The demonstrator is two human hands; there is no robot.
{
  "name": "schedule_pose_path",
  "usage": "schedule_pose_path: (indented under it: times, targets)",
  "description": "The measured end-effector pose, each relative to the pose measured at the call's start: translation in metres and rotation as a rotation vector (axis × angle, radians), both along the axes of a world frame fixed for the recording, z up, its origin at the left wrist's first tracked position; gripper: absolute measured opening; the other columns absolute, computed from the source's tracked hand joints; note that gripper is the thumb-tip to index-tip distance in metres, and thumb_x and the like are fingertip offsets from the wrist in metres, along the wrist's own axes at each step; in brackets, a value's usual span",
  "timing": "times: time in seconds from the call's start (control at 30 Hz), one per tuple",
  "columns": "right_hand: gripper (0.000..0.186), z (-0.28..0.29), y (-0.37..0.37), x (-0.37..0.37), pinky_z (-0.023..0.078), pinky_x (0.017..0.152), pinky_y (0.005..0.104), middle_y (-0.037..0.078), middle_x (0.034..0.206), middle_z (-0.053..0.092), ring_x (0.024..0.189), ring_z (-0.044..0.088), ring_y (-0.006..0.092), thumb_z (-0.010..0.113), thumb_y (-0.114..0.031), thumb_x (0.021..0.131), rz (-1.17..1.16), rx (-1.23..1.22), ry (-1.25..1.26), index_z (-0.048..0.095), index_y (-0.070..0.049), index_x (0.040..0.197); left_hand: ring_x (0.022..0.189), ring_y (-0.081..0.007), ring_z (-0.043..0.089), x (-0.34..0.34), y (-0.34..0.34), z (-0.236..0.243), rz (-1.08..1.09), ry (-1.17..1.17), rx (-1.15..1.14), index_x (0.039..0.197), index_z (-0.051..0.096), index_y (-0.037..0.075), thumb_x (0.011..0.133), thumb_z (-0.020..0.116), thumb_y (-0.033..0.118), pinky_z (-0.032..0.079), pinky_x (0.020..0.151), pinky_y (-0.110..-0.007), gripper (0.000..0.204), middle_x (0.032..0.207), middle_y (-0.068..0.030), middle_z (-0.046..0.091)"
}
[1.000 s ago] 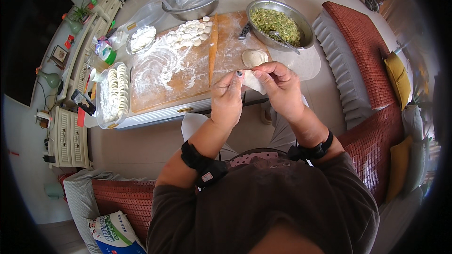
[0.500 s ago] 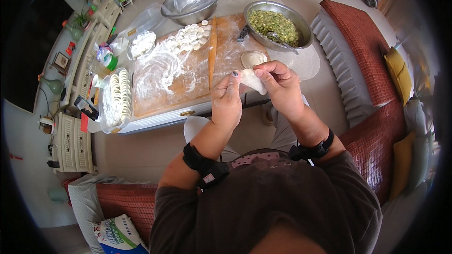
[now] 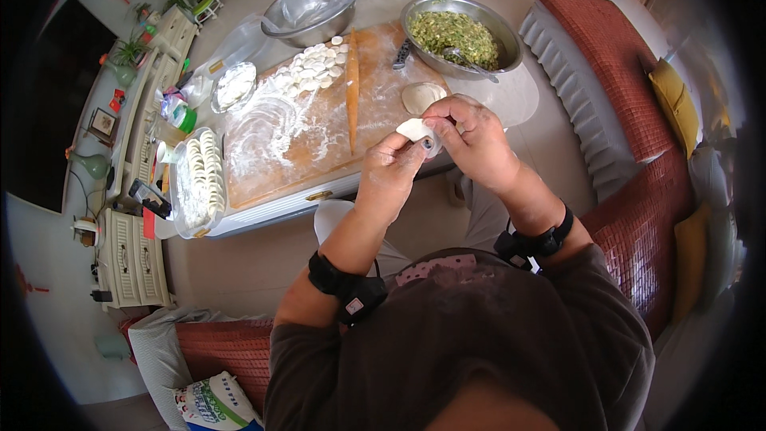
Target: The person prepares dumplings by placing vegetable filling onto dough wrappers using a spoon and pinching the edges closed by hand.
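In front of the board's near right corner, both my hands hold one white dumpling (image 3: pixel 412 128). My left hand (image 3: pixel 389 175) supports it from the left, with the thumb pressed on its near side. My right hand (image 3: pixel 480 148) pinches its right edge between thumb and fingers, which partly hide it. Just beyond lies a small pile of round dough wrappers (image 3: pixel 422 96). A wooden rolling pin (image 3: pixel 352 96) lies lengthwise on the floured wooden board (image 3: pixel 267 179). Small flattened dough pieces (image 3: pixel 315 70) are grouped on the board's far side.
A metal bowl (image 3: pixel 516 54) of green filling with a spoon stands at far right, a dark-handled knife (image 3: pixel 401 54) beside it. On the left, a plastic container (image 3: pixel 188 231) holds rows of dumplings near a bowl of flour (image 3: pixel 234 86). A lined metal bowl (image 3: pixel 313 30) stands at the back.
My left thumb has come down from upright onto the dumpling. The dumpling has turned in my fingers, and my right hand still pinches it. The whole view has shifted slightly.
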State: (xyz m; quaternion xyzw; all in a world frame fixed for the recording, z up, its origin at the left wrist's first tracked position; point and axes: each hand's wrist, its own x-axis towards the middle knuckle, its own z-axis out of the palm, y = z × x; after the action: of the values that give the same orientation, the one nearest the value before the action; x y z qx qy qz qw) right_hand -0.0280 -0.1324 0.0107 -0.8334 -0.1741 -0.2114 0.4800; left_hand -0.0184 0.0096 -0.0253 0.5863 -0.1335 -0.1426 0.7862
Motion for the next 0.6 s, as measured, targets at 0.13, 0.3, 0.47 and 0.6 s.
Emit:
schedule_pose_path:
  times: [0.13, 0.3, 0.47, 0.6]
  targets:
    - [0.012, -0.009, -0.001, 0.001, 0.042, 0.068, 0.0347, 0.014, 0.079, 0.056, 0.075, 0.053, 0.0308, 0.05, -0.004, 0.076, -0.052, -0.102, -0.137, 0.056, -0.002, 0.086, 0.075, -0.0076, 0.05, -0.003, -0.004, 0.003, 0.004, 0.044, -0.116, 0.099, 0.053, -0.003, 0.08, 0.051, 0.006, 0.041, 0.068, -0.021, 0.021, 0.087, -0.0045, 0.056]
    - [0.006, -0.004, 0.0, 0.002, 0.041, 0.067, 0.037, 0.014, 0.077, 0.055, 0.073, 0.051, 0.0324, 0.052, -0.006, 0.075, -0.036, 0.03, -0.086, 0.054, -0.002, 0.08, 0.075, -0.0074, 0.05, 0.001, -0.001, -0.001, 0.007, 0.05, -0.116, 0.1, 0.052, -0.004, 0.08, 0.051, 0.005, 0.041, 0.069, -0.021, 0.022, 0.086, -0.0032, 0.055]
    - [0.005, -0.004, 0.0, 0.004, 0.041, 0.068, 0.0389, 0.014, 0.075, 0.055, 0.074, 0.051, 0.0326, 0.052, -0.008, 0.075, 0.016, -0.085, -0.079, 0.053, -0.002, 0.076, 0.078, -0.0069, 0.049, -0.002, 0.001, 0.004, -0.009, 0.022, -0.007, 0.102, 0.05, -0.004, 0.08, 0.051, 0.005, 0.04, 0.07, -0.02, 0.024, 0.087, -0.0029, 0.054]
    - [0.004, -0.013, -0.001, 0.005, 0.042, 0.067, 0.0329, 0.013, 0.076, 0.054, 0.073, 0.051, 0.0279, 0.053, -0.004, 0.075, -0.035, -0.143, -0.191, 0.053, 0.0, 0.076, 0.078, -0.0069, 0.049, -0.004, 0.002, 0.006, -0.001, 0.045, 0.011, 0.103, 0.05, -0.004, 0.08, 0.05, 0.004, 0.04, 0.07, -0.019, 0.024, 0.088, -0.0031, 0.054]
